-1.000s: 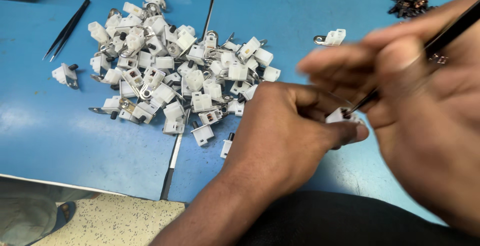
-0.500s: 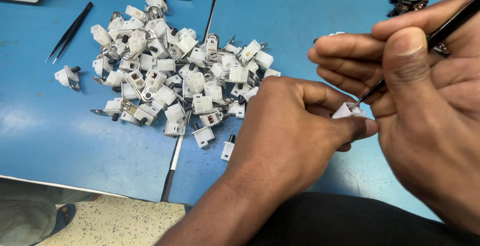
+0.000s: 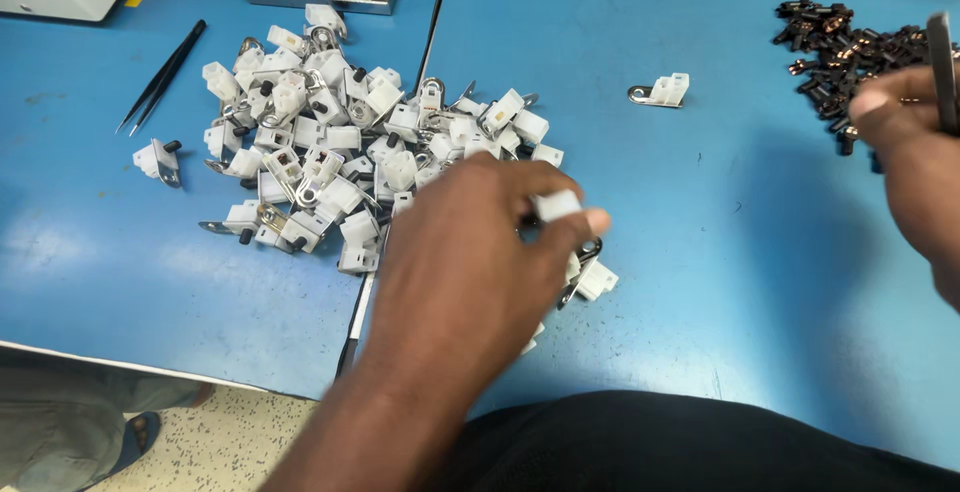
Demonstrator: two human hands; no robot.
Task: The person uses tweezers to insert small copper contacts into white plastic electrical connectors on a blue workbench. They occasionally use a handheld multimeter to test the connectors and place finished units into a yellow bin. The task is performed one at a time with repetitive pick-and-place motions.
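My left hand [image 3: 465,252] hovers over the near edge of the heap of white plastic parts [image 3: 340,142] on the blue bench [image 3: 700,252], its grip pinching one small white part [image 3: 556,204] between the fingertips. My right hand [image 3: 915,167], at the frame's right edge, is clenched around a thin dark tool [image 3: 941,67] beside the pile of small dark parts [image 3: 850,47]. Black tweezers [image 3: 160,76] lie left of the heap. No containers are in view.

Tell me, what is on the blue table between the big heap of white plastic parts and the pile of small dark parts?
One lone white plastic part with a metal ring lies there in the head view; around it, bare blue table.
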